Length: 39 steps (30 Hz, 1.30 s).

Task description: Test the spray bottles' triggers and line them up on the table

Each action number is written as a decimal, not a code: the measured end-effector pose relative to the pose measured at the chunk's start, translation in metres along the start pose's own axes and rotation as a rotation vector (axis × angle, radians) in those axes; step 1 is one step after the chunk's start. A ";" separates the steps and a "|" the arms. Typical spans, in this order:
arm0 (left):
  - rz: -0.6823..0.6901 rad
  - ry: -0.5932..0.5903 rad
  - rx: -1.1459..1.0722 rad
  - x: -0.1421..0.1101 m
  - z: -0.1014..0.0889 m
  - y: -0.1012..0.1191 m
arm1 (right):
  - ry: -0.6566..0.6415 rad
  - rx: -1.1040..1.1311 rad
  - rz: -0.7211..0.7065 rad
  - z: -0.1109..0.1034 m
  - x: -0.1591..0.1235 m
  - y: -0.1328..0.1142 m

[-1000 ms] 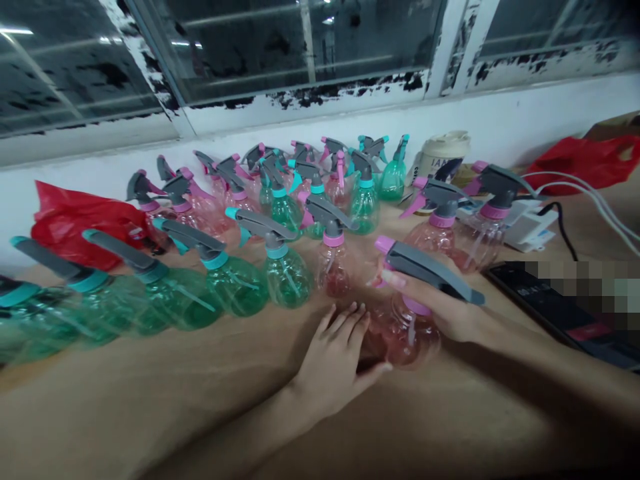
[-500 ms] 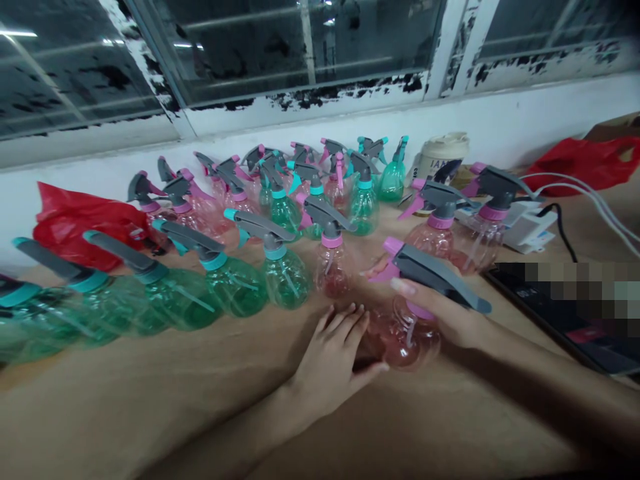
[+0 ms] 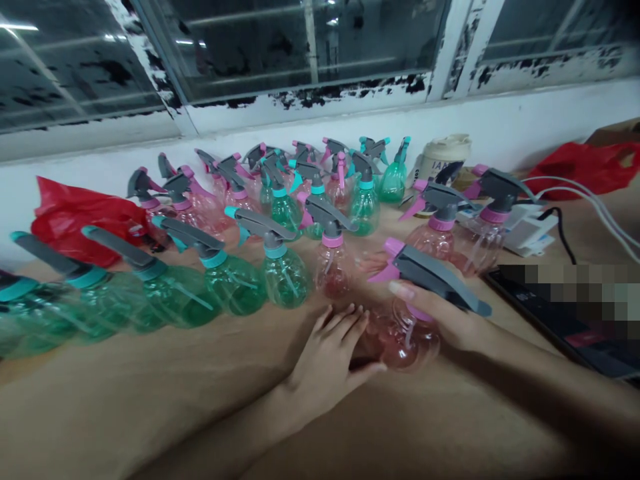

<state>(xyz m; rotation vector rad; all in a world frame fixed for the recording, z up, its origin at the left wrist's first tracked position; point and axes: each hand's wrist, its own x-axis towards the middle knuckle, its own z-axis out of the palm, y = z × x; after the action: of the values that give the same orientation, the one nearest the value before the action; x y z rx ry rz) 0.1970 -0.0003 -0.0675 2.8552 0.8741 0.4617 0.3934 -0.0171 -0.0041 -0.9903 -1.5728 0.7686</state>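
Observation:
A clear pink spray bottle (image 3: 407, 343) with a pink collar and a grey trigger head (image 3: 425, 267) stands upright in front of me. My right hand (image 3: 450, 313) is closed round its neck, just under the head. Its thumb lies on the near side, while other fingertips show behind the pink trigger. Low on the left, my left hand (image 3: 327, 360) cups the bottle's base, its fingers along the side and its thumb at the front. Just beyond stands another pink spray bottle (image 3: 334, 267), with a green spray bottle (image 3: 285, 277) to its left.
A row of green spray bottles (image 3: 235, 287) runs left. More pink and green bottles crowd the back, by a red plastic bag (image 3: 85, 220). Two pink bottles (image 3: 433, 237) stand behind my right hand. A phone (image 3: 555, 320), white cables (image 3: 595, 193) and a paper cup (image 3: 443, 157) are at right.
The trigger head has turned slightly, its nozzle shifting right. My right thumb and fingers have shifted round the neck, with fingertips now stretched beyond the trigger. My left hand stays at the base.

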 end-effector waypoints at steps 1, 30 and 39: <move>0.000 -0.001 0.003 0.000 0.000 0.000 | 0.004 0.017 0.004 0.000 0.000 -0.001; -0.006 0.025 -0.004 -0.001 -0.002 -0.001 | -0.048 0.041 0.020 0.001 0.006 -0.009; 0.002 0.015 0.011 -0.001 -0.001 -0.001 | 0.049 0.003 0.067 0.001 -0.001 0.002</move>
<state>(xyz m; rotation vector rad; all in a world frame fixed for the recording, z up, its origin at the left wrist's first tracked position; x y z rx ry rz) 0.1951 -0.0001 -0.0673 2.8660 0.8797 0.4814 0.3925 -0.0173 -0.0063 -1.0562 -1.5023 0.7865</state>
